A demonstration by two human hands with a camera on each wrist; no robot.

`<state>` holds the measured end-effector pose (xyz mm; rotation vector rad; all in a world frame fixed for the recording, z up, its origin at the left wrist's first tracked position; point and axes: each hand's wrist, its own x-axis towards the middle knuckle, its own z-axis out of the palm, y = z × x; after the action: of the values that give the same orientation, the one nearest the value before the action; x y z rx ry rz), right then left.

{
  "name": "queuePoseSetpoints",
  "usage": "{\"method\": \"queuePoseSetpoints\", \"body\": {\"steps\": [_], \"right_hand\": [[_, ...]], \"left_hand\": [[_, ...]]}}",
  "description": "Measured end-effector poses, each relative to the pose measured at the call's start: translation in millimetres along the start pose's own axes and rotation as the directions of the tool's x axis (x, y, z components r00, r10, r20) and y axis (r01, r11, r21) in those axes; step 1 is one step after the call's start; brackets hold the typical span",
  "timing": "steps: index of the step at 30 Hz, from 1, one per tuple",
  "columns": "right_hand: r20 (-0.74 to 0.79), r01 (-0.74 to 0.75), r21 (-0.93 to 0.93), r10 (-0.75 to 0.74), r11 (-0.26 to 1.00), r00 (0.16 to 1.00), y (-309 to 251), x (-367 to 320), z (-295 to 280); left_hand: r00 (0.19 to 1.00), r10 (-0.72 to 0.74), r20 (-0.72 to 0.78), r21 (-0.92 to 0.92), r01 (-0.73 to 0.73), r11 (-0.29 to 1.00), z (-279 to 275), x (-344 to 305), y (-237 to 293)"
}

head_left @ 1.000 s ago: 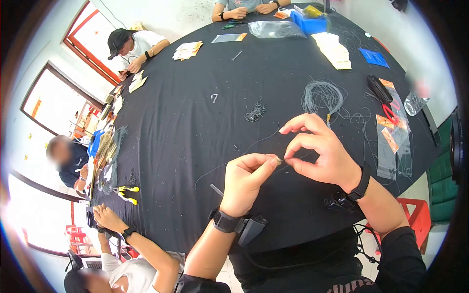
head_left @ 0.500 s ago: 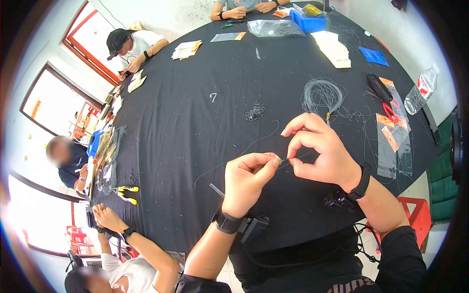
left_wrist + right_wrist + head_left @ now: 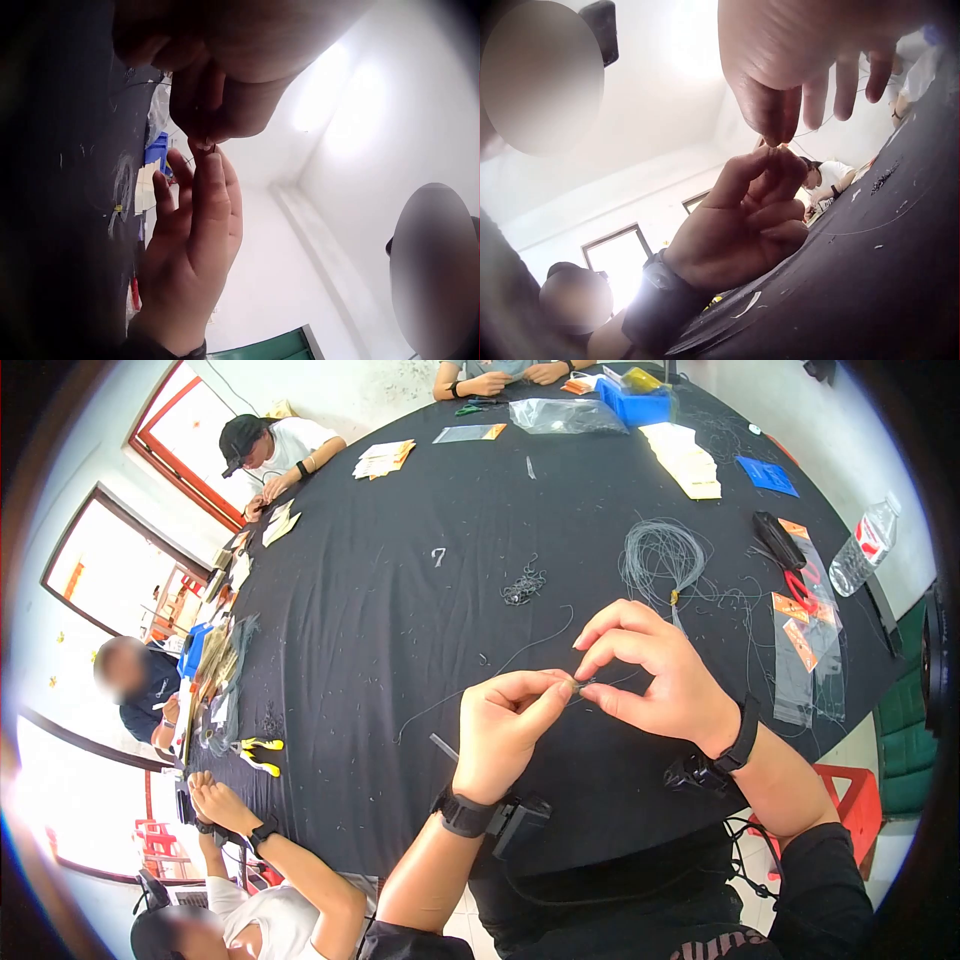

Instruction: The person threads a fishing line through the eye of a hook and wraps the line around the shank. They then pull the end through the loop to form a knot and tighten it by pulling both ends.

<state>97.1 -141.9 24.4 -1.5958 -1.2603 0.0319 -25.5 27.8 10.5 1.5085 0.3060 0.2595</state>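
My left hand (image 3: pixel 505 732) pinches a thin fishing line (image 3: pixel 528 648) between thumb and index finger, low over the black cloth. Right at those fingertips, the thumb and index finger of my right hand (image 3: pixel 655 672) pinch the same spot, its other fingers spread. Something tiny and dark shows where the fingertips meet; its kind is hidden. One length of line trails to the left over the cloth. In the left wrist view the right hand (image 3: pixel 199 229) reaches up to the left one; in the right wrist view the left hand (image 3: pixel 739 225) has its other fingers curled.
Beyond the hands lie a heap of small dark hooks (image 3: pixel 523 585) and a coil of line (image 3: pixel 660 560). At right are red-handled scissors (image 3: pixel 798 592), plastic bags (image 3: pixel 795 690) and a water bottle (image 3: pixel 866 548). Yellow-handled pliers (image 3: pixel 262 756) lie at left. Other people sit around the table.
My right thumb and index finger, slightly apart from the left fingertips half a second ago, have come up against them. The left hand has hardly moved.
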Motion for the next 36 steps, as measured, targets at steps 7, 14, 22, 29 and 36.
{"method": "queuePoseSetpoints", "body": {"steps": [7, 14, 22, 29, 36], "right_hand": [[-0.010, 0.000, 0.030, 0.000, 1.000, 1.000, 0.5, 0.1, 0.4], [0.003, 0.040, 0.014, -0.040, 0.999, 0.999, -2.4, 1.7, -2.1], [-0.001, 0.082, -0.021, -0.082, 0.996, 0.997, -0.7, 2.6, -1.9], [-0.072, 0.068, -0.038, -0.070, 0.997, 0.995, -0.1, 1.5, -0.2], [-0.082, 0.065, -0.045, -0.068, 0.997, 0.994, 0.0, 1.5, -0.4]], "left_hand": [[1.000, -0.007, 0.019, -0.012, 0.007, 1.000, -0.6, 0.0, -1.3], [0.997, -0.036, 0.066, -0.096, 0.042, 0.994, -1.5, 0.5, 2.4], [0.998, -0.011, 0.063, -0.015, 0.012, 1.000, -1.2, 0.7, -0.4], [1.000, -0.005, 0.013, -0.040, 0.005, 0.999, -0.2, 1.1, 0.3], [0.999, -0.029, 0.024, -0.100, 0.031, 0.995, -1.0, 0.7, 0.1]]}}
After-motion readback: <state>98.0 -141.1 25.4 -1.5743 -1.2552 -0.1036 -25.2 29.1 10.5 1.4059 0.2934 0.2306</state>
